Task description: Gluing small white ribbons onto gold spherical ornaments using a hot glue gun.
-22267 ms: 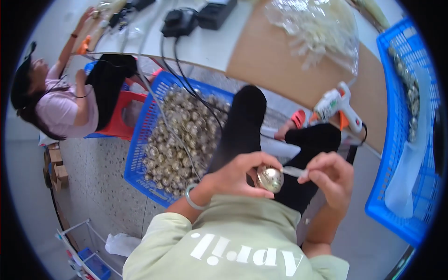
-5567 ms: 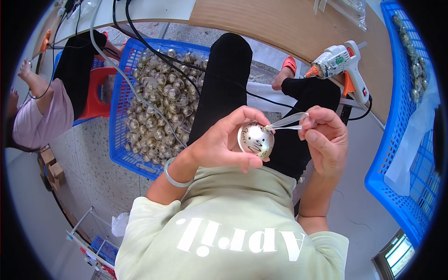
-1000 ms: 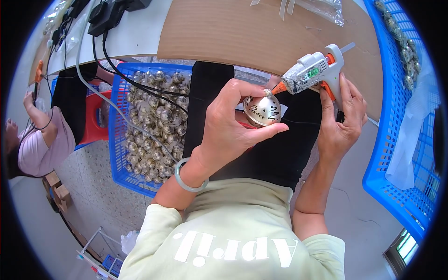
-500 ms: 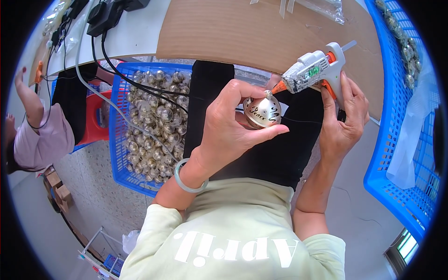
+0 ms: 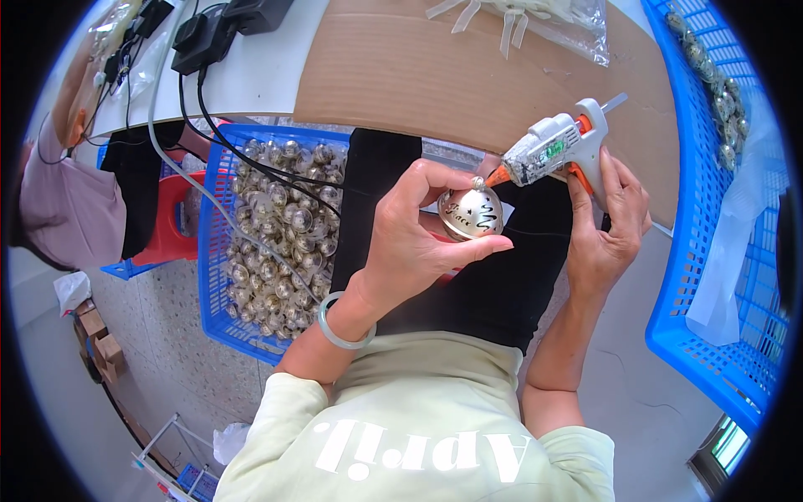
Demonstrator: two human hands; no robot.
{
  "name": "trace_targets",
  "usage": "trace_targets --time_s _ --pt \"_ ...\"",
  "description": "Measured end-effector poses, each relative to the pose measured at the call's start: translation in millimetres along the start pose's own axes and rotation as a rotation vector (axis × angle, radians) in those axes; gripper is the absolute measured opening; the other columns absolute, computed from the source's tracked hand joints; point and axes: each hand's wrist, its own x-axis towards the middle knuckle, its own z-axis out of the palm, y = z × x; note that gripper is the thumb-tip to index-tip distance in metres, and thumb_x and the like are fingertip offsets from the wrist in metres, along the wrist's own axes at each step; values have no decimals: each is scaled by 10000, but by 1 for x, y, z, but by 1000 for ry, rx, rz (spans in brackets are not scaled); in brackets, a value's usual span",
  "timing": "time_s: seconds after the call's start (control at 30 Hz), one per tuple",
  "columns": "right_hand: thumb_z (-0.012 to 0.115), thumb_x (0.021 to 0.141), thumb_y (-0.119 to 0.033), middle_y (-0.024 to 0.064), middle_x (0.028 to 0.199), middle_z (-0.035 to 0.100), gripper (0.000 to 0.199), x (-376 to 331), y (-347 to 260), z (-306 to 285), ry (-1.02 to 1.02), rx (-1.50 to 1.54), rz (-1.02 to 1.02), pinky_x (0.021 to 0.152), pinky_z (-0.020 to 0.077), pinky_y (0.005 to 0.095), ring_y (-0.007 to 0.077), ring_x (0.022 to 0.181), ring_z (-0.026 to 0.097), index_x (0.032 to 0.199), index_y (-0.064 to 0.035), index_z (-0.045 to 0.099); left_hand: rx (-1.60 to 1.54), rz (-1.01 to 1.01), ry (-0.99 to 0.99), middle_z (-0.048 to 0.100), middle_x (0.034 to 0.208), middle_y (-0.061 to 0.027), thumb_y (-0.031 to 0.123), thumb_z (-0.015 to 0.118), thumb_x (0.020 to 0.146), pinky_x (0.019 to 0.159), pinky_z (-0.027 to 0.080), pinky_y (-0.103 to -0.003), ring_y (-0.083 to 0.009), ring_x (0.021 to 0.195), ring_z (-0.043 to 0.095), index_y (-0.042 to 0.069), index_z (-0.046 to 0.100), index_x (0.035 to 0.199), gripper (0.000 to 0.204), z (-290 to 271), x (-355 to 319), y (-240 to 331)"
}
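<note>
Between the thumb and fingers of my left hand (image 5: 410, 222) is a round silvery-gold bell ornament (image 5: 470, 214) with dark cut-out shapes and a small knob on top. A pale bangle sits on that wrist. My right hand (image 5: 609, 222) grips a white and orange hot glue gun (image 5: 556, 149) by its handle, fingers at the orange trigger. The gun's orange nozzle points down to the left, right beside the knob of the ornament; whether they touch I cannot tell. A clear glue stick juts from the gun's rear.
A blue basket (image 5: 209, 284) full of similar ornaments stands at left, cables hanging across it. Ahead is a table with brown cardboard (image 5: 376, 71), clear strips and a plastic bag (image 5: 577, 33). Another blue basket (image 5: 669, 309) is at right. A person in pink (image 5: 79, 201) sits far left.
The glue gun's nozzle has shifted slightly down and away from the top of the knob to its right side. The ornament has turned a little in my left hand. My view has shifted slightly.
</note>
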Motion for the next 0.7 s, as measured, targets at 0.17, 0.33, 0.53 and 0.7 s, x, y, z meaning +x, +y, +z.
trace_targets --time_s 0.17,0.33,0.53,0.7 --pt "829 793 -81 48 1139 686 480 3 -9 -8 8 35 -33 1008 398 378 213 1107 609 1256 -127 712 -171 -26 43 661 1001 -73 115 949 674 825 597 -281 -141 928 691 17 568 1080 566 -5 -5 8" --pt "823 807 -102 59 1154 681 480 2 -19 -14 -19 -8 -23 1033 378 387 223 1132 607 1270 -119 698 -452 -144 -71 620 1132 -100 -6 940 633 920 559 -284 -172 1080 654 21 558 1117 617 -20 -14 18" --pt "797 847 -160 80 1177 671 445 13 -32 -24 -61 -35 -11 1058 361 409 242 1156 602 1270 -84 678 -804 -295 -164 628 1213 -225 100 914 695 645 676 -403 -385 982 705 -2 514 1156 619 -61 -35 9" --pt "794 843 -209 100 1205 648 474 25 -46 -34 -150 -124 -72 1043 377 423 267 1164 589 1272 -58 662 -786 -366 -62 636 1208 -224 29 890 714 729 671 -409 -288 1022 694 21 525 1146 566 -103 -60 19"
